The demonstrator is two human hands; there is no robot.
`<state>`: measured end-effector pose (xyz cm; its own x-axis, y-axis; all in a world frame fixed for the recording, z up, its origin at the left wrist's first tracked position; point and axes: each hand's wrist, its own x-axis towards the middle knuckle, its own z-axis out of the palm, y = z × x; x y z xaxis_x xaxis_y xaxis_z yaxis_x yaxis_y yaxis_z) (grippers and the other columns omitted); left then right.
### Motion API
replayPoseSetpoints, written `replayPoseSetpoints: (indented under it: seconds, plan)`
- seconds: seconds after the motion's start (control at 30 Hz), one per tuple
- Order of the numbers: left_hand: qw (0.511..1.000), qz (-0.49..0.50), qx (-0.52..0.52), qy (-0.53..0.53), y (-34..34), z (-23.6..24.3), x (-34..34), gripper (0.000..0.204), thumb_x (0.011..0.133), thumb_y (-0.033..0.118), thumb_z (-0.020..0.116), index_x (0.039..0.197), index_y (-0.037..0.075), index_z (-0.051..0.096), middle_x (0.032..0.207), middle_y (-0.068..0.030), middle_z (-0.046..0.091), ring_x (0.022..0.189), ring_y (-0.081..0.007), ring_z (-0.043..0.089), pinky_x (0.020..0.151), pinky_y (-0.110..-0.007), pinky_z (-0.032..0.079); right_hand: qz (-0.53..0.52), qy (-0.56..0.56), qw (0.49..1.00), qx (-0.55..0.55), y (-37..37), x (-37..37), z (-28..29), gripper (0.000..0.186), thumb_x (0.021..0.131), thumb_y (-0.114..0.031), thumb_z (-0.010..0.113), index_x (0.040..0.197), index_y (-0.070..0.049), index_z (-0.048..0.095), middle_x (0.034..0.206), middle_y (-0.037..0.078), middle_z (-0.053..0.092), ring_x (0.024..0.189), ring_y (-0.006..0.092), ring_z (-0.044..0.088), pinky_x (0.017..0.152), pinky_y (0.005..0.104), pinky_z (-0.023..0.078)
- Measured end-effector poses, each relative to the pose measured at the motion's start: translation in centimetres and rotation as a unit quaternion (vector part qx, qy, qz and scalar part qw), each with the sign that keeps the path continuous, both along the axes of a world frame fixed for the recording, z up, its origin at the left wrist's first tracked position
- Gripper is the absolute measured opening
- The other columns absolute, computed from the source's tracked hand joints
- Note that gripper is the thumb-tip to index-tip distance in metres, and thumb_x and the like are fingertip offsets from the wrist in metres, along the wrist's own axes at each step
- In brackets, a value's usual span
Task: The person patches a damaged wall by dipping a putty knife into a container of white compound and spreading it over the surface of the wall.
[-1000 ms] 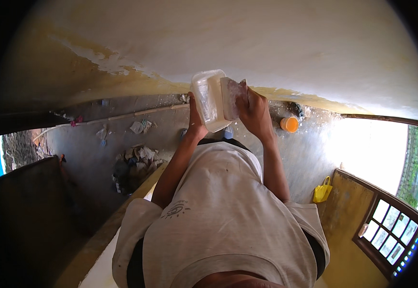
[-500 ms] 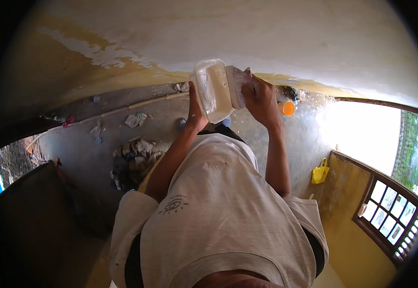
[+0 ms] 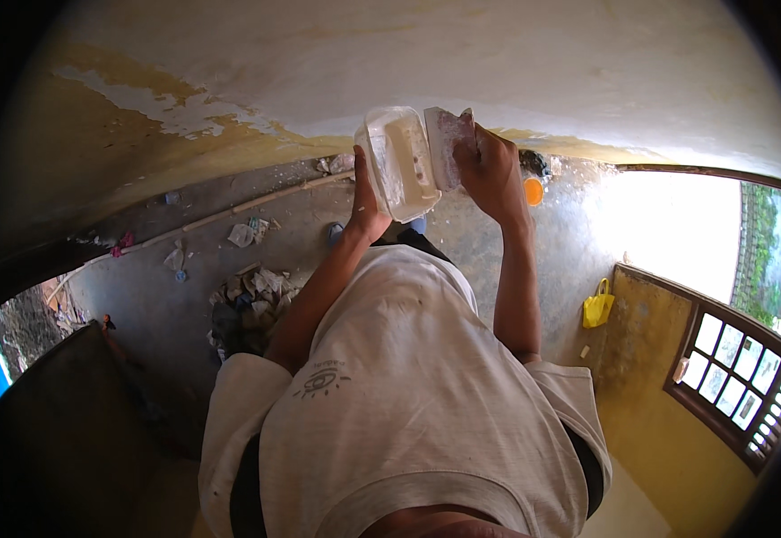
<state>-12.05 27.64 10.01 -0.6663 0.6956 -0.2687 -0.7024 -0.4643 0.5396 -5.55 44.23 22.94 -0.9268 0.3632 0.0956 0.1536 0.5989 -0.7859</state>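
My left hand [image 3: 369,208] grips a clear plastic tub [image 3: 398,213] by its left side, thumb up along the wall. Off-white paste [image 3: 405,161] coats the inside of the tub, which tilts toward me. In my right hand [image 3: 495,177] is a flat, paste-smeared scraper [image 3: 447,142], its fingers closed round the right end. The scraper's left edge stands just beside the tub's right rim. Ahead rises a wall [image 3: 426,54] with a whitish coat over yellow paint and a ragged patch at the left.
Rags and scraps lie heaped [image 3: 260,296] on the grey floor at left. A long pole [image 3: 229,208] runs along the wall's foot. An orange bucket [image 3: 534,191] stands beyond my right hand. A yellow bag [image 3: 597,307] sits by the right wall, near a bright doorway and a window [image 3: 731,372].
The scraper has come slightly up and left, and its face shows more. The tub has turned a little, and its paste shows differently. My view has shifted slightly.
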Motion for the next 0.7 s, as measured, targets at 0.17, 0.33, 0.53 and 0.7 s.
replayPoseSetpoints:
  seconds: [0.17,0.33,0.53,0.7]
  plan:
    - [1.0,-0.015,0.007,0.009,-0.2,-0.6,-0.5,0.086,0.092,0.076,0.022,0.147,0.011,0.035,0.137,-0.012,0.05,0.124,-0.0263,0.053,0.104,-0.048,0.046,0.013,0.076,0.997,0.03,-0.3,-0.3,-3.1,0.014,0.084,-0.006,0.055,0.09,0.007,0.059,0.075,0.027,0.061,0.069,0.045,0.06,0.063,0.0459,0.048]
    - [0.999,-0.039,-0.023,0.001,0.1,1.4,-0.4,0.086,0.091,0.076,0.022,0.146,0.011,0.036,0.138,-0.0114,0.05,0.125,-0.0258,0.052,0.104,-0.048,0.045,0.005,0.102,0.994,0.031,-1.0,-0.9,-4.8,0.015,0.083,-0.006,0.055,0.092,0.006,0.059,0.077,0.027,0.062,0.072,0.0447,0.062,0.065,0.0467,0.049]
    - [0.998,-0.029,-0.046,0.036,0.5,0.2,-0.9,0.088,0.09,0.078,0.02,0.147,0.012,0.035,0.139,-0.0111,0.049,0.126,-0.0256,0.052,0.104,-0.048,0.044,0.019,0.054,0.998,0.021,-1.8,-1.8,-5.2,0.015,0.083,-0.006,0.056,0.091,0.007,0.059,0.077,0.028,0.061,0.072,0.0452,0.061,0.066,0.0474,0.049]
    - [0.999,-0.041,-0.014,0.014,0.2,0.1,-1.6,0.087,0.091,0.077,0.018,0.147,0.012,0.036,0.138,-0.0104,0.05,0.126,-0.0245,0.052,0.104,-0.047,0.044,0.004,0.061,0.998,0.029,-1.1,-1.7,-2.8,0.014,0.085,-0.006,0.055,0.088,0.007,0.059,0.075,0.028,0.061,0.07,0.0456,0.061,0.066,0.0476,0.049]
